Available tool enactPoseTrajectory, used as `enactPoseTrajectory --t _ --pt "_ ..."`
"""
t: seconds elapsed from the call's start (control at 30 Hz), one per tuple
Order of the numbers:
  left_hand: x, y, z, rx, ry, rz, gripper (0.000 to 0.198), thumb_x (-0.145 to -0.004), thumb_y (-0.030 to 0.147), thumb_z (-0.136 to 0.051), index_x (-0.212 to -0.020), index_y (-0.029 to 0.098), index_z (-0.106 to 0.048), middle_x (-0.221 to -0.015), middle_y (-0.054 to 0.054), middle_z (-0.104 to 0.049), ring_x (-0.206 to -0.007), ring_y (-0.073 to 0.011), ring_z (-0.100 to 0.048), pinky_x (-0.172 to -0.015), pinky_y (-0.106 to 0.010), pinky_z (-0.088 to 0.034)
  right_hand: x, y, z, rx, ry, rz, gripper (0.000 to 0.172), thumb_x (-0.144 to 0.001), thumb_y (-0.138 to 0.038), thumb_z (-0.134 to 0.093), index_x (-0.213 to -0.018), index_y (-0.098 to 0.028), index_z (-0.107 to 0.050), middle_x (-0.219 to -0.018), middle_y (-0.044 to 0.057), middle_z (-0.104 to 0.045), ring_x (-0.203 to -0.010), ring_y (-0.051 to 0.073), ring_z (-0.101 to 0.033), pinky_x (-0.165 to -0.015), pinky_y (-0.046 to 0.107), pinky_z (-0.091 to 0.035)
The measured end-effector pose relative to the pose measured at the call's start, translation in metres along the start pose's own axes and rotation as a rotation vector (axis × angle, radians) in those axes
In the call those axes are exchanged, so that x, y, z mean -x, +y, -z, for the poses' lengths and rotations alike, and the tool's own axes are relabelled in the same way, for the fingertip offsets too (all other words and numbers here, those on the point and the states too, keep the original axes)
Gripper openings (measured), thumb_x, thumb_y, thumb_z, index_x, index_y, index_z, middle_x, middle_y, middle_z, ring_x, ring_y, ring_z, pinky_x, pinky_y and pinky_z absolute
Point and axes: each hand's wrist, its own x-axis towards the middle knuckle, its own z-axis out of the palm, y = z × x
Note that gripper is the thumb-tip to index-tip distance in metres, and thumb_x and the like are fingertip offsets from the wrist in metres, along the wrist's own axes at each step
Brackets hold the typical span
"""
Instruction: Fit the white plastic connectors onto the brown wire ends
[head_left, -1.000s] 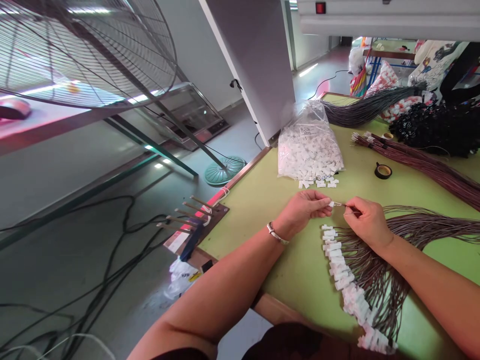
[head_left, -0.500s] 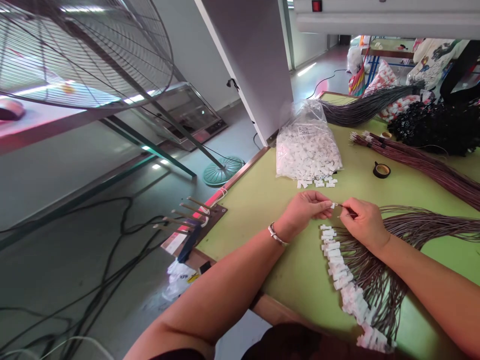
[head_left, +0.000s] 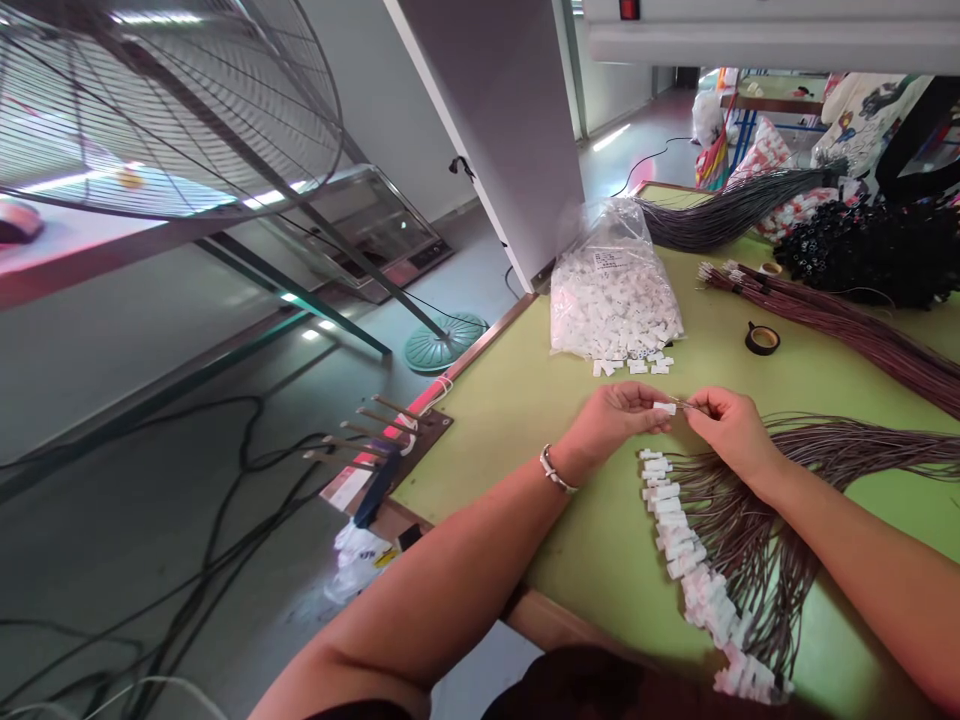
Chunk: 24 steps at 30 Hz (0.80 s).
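Observation:
My left hand (head_left: 616,418) pinches a small white connector (head_left: 664,408) above the green table (head_left: 525,430). My right hand (head_left: 731,430) is closed on thin brown wires (head_left: 694,405) whose ends meet that connector. Just below my hands lies a fanned bundle of brown wires (head_left: 750,540) with a row of white connectors (head_left: 686,550) fitted on their ends. A clear bag of loose white connectors (head_left: 615,295) stands farther back, with a few spilled in front of it.
A tape roll (head_left: 763,339) lies to the right of the bag. More brown wire bundles (head_left: 847,325), a grey wire bundle (head_left: 731,205) and a black heap (head_left: 870,250) fill the back right. A peg rack (head_left: 375,440) hangs off the table's left edge. A floor fan (head_left: 165,110) stands left.
Both hands have lifted slightly and moved closer together, with the wire ends pushed nearer the connector. The view has shifted a little.

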Motion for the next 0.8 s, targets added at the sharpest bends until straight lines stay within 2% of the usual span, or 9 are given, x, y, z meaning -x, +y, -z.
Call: enactPoseTrajectory --t 0.1,0.27,0.43,0.57,0.8 --pt "0.002 0.0 -0.002 -0.054 0.016 -0.024 0.021 -0.064 0.015 -0.075 -0.084 0.011 -0.067 -0.066 -0.002 -0.069 -0.062 -0.011 -0.066 -0.066 -0.023 -0.054 0.002 0.001 -0.001 0.142 0.063 0.104 0.012 -0.069 -0.027 -0.057 -0.062 -0.017 -0.056 -0.052 -0.004 -0.044 -0.05 0.009 -0.037 -0.047 0.022 -0.03" --pt "0.006 -0.003 -0.007 -0.253 0.132 -0.111 0.015 -0.071 0.016 -0.069 -0.085 0.012 -0.07 -0.059 -0.001 -0.067 -0.055 -0.0102 -0.063 -0.06 -0.021 -0.053 0.005 0.003 -0.001 0.339 0.084 0.265 0.009 -0.071 -0.021 -0.052 -0.07 -0.018 -0.06 -0.058 -0.001 -0.056 -0.052 0.011 -0.046 -0.051 0.023 -0.036" --pt "0.005 -0.005 -0.008 -0.203 0.108 -0.058 0.013 -0.069 0.017 -0.072 -0.081 0.01 -0.069 -0.057 -0.001 -0.066 -0.053 -0.0105 -0.063 -0.057 -0.022 -0.054 0.006 0.004 -0.002 0.489 0.087 0.407 0.009 -0.073 -0.018 -0.05 -0.07 -0.018 -0.058 -0.058 -0.001 -0.058 -0.05 0.011 -0.046 -0.051 0.022 -0.035" --pt "0.003 -0.005 -0.009 -0.11 0.063 0.018 0.018 -0.065 0.02 -0.076 -0.075 0.008 -0.066 -0.054 -0.001 -0.065 -0.048 -0.0087 -0.06 -0.052 -0.02 -0.052 0.006 0.006 -0.003 0.54 0.06 0.427 0.009 -0.075 -0.017 -0.049 -0.07 -0.018 -0.056 -0.056 -0.001 -0.056 -0.049 0.011 -0.046 -0.051 0.022 -0.035" --pt "0.001 -0.007 -0.013 -0.055 0.046 0.036 0.021 -0.063 0.02 -0.078 -0.074 0.008 -0.064 -0.052 0.0 -0.063 -0.046 -0.0074 -0.058 -0.049 -0.018 -0.049 0.005 0.009 -0.004 0.529 0.025 0.391 0.008 -0.072 -0.016 -0.05 -0.069 -0.018 -0.056 -0.056 -0.001 -0.057 -0.05 0.011 -0.048 -0.052 0.023 -0.035"
